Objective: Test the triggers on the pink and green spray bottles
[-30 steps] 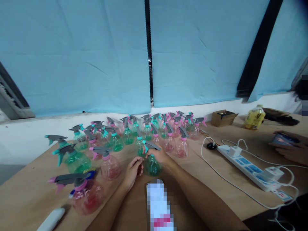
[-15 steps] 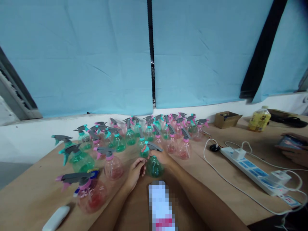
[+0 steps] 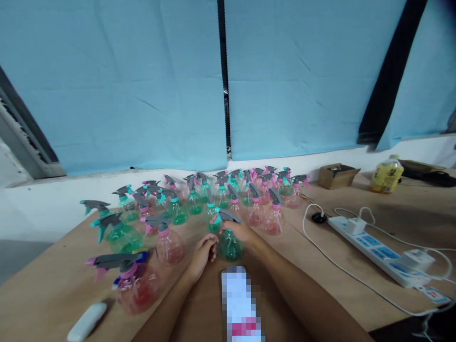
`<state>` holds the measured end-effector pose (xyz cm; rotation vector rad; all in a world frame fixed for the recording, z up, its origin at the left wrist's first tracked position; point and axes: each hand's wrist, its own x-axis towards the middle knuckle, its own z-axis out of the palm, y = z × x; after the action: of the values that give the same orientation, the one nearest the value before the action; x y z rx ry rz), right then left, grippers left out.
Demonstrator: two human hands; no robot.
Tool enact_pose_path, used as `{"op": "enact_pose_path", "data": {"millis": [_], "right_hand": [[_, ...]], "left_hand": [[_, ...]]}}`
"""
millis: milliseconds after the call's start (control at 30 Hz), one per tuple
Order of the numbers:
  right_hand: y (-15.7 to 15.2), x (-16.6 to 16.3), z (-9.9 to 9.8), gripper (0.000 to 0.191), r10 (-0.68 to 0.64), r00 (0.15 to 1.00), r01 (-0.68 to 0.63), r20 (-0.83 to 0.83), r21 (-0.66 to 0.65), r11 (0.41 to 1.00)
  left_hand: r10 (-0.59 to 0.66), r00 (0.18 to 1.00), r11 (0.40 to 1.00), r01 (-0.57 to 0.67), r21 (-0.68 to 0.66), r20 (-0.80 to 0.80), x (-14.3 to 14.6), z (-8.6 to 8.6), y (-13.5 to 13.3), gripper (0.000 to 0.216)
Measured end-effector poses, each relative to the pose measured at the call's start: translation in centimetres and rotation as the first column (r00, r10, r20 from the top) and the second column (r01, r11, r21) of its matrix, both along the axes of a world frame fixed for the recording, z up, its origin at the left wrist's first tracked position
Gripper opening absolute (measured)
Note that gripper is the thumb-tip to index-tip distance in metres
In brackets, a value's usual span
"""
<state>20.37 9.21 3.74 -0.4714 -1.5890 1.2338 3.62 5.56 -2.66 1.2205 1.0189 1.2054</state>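
My right hand [image 3: 239,231] is wrapped round the neck of a green spray bottle [image 3: 230,246] with a grey and teal trigger head, which stands on the wooden table [image 3: 320,266]. My left hand [image 3: 202,253] rests just left of that bottle, fingers curled near its side; I cannot tell whether they touch it. Many more green and pink spray bottles [image 3: 221,194] stand in rows behind. A pink bottle [image 3: 170,247] stands to the left of my left hand.
A large pink bottle [image 3: 137,287] and a white oblong object [image 3: 86,321] lie near the front left. A white power strip [image 3: 377,249] with cables lies at right. A cardboard box [image 3: 337,175] and a yellow drink bottle [image 3: 386,174] sit at the back right.
The view has shifted slightly right and up. The other person's hands with a phone at the right edge are gone from view. My hands stay by the green bottle.
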Motion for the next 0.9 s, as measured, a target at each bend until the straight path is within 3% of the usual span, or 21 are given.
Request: {"op": "enact_pose_path", "data": {"millis": [200,433,600,667,767,833,900], "right_hand": [[0.4,-0.3,-0.5,0.014,0.007,1.0,-0.009,-0.027,-0.067,0.998],[0.7,-1.8,-0.9,0.027,-0.063,0.998,0.063,-0.003,0.074,0.995],[1.1,-4.9,-1.8,0.038,-0.065,0.997,0.07,-0.052,0.107,0.992],[1.6,-6.4,-1.8,0.039,-0.09,0.995,0.094,-0.034,0.124,0.988],[2.8,-8.5,-1.3,0.036,-0.113,0.993,0.104,0.044,0.17,0.98],[3.6,-9.3,-0.9,0.033,-0.101,0.989,0.079,0.106,0.198,0.977],[4.1,-9.8,-0.5,0.031,-0.106,0.982,0.074,0.154,0.202,0.977]], "left_hand": [[-0.079,0.997,0.997,0.079,-0.026,0.026,-0.1,0.4,-0.6,0.017],[-0.256,0.964,0.966,0.258,-0.027,0.063,-0.5,1.9,-2.4,0.019],[-0.54,0.832,0.839,0.544,0.009,0.127,0.1,3.7,-3.9,0.022],[-0.584,0.806,0.809,0.588,-0.018,0.092,0.4,3.6,-3.9,0.02],[-0.473,0.881,0.878,0.47,-0.085,-0.01,0.4,2.8,-3.2,0.014],[-0.296,0.952,0.952,0.289,-0.097,-0.073,0.2,2.0,-2.4,0.014],[-0.131,0.989,0.988,0.124,-0.095,-0.072,-0.1,1.3,-1.6,0.017]]}}
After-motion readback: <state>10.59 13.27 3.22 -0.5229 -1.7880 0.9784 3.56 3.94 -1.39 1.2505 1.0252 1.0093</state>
